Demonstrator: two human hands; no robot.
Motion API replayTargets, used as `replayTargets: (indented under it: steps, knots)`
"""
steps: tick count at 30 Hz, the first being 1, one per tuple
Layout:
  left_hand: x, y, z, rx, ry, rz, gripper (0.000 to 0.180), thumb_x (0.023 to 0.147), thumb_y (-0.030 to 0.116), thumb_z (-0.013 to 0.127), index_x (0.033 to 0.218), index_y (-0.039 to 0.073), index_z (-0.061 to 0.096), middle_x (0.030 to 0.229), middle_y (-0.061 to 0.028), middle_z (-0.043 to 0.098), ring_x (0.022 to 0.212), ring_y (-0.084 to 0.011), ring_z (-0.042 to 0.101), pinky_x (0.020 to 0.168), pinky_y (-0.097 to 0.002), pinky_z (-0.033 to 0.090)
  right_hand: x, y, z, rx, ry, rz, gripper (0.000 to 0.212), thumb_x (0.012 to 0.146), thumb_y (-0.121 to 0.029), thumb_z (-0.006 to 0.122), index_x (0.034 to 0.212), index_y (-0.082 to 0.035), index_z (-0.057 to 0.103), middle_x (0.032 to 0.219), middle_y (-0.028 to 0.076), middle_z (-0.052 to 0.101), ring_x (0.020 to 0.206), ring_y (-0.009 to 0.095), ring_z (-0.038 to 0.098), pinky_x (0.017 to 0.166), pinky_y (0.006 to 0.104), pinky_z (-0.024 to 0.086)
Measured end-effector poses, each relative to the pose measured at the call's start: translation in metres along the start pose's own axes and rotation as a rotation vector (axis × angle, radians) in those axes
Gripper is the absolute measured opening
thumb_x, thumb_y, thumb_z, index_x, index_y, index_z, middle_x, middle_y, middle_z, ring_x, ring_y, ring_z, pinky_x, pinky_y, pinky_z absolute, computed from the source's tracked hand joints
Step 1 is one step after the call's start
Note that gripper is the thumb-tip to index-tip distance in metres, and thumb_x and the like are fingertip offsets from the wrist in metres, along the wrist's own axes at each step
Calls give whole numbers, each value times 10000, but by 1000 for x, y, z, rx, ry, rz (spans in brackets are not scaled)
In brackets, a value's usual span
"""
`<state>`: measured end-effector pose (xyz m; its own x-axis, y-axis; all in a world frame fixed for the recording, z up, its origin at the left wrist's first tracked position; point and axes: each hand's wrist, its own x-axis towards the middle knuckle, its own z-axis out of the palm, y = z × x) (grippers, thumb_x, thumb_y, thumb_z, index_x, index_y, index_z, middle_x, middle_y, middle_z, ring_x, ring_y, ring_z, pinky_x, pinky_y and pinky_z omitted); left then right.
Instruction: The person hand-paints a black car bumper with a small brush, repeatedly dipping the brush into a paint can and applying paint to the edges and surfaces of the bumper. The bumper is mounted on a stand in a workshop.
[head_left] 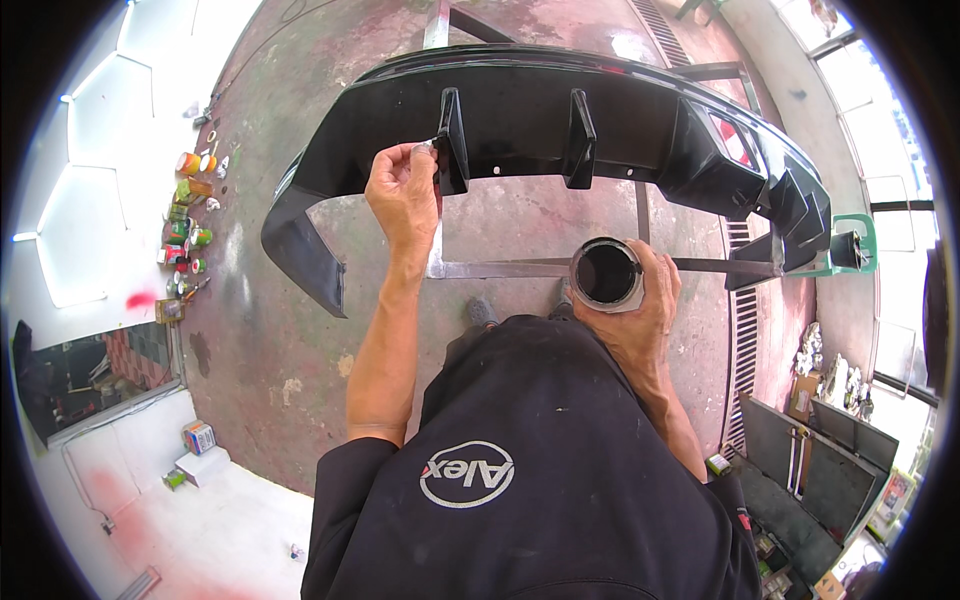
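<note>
Paint cans (188, 215) were ranged along the floor edge; a bumper fin (451, 140) was pinched by the left hand (404, 190), a tape roll (606, 274) gripped by the right hand (645, 310).

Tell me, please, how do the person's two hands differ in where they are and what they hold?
The left hand reaches up to the black bumper diffuser, pinching something small at one of its fins; the right hand stays low, near the body. The left hand's fingers are bunched into a pinch, while the right hand wraps around a round can, upright with its open mouth showing. Both hands are bare.
</note>
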<state>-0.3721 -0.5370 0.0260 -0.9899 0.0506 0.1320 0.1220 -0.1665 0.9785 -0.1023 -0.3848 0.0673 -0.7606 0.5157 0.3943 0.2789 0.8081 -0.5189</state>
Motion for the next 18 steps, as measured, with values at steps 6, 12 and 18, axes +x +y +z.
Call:
replayTargets:
  steps: [6, 12, 18]
  knots:
    - [-2, 4, 2, -56, 17, -29, 117, 1016, 86, 738, 1026, -17, 685, 926, -70, 761, 832, -100, 728, 788, -248, 598, -3, 5, 3, 16, -16, 10, 912, 630, -328, 1012, 1410, -94, 601, 1301, 93, 703, 1288, 279, 646, 1215, 578, 348]
    - [-2, 4, 2, -66, 22, -41, 127, 1020, 93, 735, 1029, -22, 682, 938, -77, 760, 849, -110, 736, 801, -260, 610, -1, 1, 2, 5, -5, 4, 885, 643, -307, 1011, 1395, -88, 598, 1252, 82, 721, 1217, 283, 679, 1219, 568, 355]
    - [-1, -1, 0, -73, 9, -39, 128, 1020, 95, 736, 1031, -21, 682, 937, -74, 757, 838, -107, 728, 796, -256, 604, 1, -2, 0, 12, -2, 4, 866, 643, -289, 1011, 1379, -82, 604, 1221, 84, 732, 1189, 290, 693, 1219, 561, 360]
